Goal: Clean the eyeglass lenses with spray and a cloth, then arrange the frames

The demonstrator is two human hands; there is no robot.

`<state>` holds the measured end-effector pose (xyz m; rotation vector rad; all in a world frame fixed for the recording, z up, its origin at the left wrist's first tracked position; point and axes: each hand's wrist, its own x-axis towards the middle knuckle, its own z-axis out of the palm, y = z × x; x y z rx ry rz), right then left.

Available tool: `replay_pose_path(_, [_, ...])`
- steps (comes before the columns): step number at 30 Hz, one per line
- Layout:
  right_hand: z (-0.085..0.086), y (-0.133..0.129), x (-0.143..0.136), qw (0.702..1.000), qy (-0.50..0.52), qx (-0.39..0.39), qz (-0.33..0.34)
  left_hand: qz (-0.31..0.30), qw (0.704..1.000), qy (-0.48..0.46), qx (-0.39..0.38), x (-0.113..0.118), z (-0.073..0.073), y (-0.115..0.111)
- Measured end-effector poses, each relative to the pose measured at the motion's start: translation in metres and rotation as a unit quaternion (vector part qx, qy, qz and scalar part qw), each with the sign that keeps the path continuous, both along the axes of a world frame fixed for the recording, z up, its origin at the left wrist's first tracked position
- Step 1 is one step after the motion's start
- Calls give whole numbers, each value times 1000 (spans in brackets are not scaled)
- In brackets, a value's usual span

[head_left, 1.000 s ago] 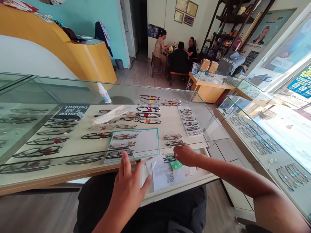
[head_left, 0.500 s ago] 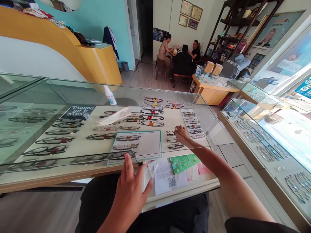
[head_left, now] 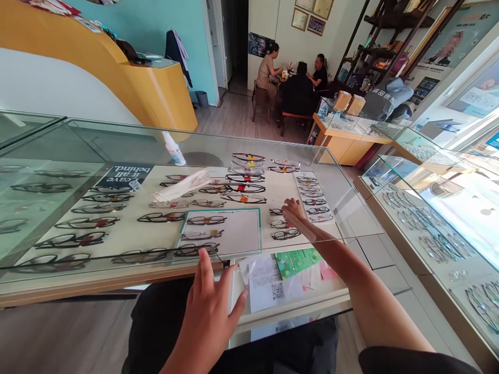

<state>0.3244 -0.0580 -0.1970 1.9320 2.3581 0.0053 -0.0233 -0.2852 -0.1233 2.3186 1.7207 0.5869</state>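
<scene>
My right hand [head_left: 295,210] reaches into the glass display case [head_left: 343,235], its fingers bent round the right end of a dark pair of eyeglasses [head_left: 276,212]. The hand covers the rest of that frame. Two more pairs lie just below it, a thin-rimmed one [head_left: 278,224] and a black one [head_left: 286,234]. To the right is a white strip [head_left: 297,182] bearing several pairs. My left hand [head_left: 212,293] is by the front edge of the case, fingers spread and holding nothing. A teal-bordered white board [head_left: 241,231] with several eyeglasses lies beyond its fingertips.
Papers with a QR code [head_left: 259,291] and a green leaflet [head_left: 298,262] lie at the front. A white spray bottle [head_left: 174,150] and a crumpled clear plastic bag [head_left: 183,187] are farther back. Another glass case [head_left: 419,244] runs along the right. Several people sit at a table behind.
The view has tilted slightly downward and shifted a little. My right hand stays at the same eyeglasses, its fingers slightly repositioned. My left hand keeps its spread pose.
</scene>
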Motion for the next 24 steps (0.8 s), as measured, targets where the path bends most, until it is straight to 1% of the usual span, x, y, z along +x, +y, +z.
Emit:
replay_pose_path(3, [0, 4, 0, 999, 28, 24, -10, -14, 1000, 8, 8, -4, -3, 2])
replay_pose_path(7, [-3, 18, -2, 998, 53, 37, -11, -8, 1000, 15, 16, -6, -2, 1])
replay_pose_path(12, [-15, 36, -9, 997, 66, 24, -16, -4, 999, 24, 20, -4, -1, 0])
replay_pose_path(17, [-21, 42, -7, 997, 69, 16, -3, 0, 999, 29, 23, -3, -3, 1])
replay_pose_path(20, [-19, 40, -2, 997, 71, 15, 1, -2, 999, 31, 23, -4, -5, 2])
replay_pose_path(24, [-9, 34, -2, 997, 77, 15, -1, -4, 999, 30, 25, -6, -4, 1])
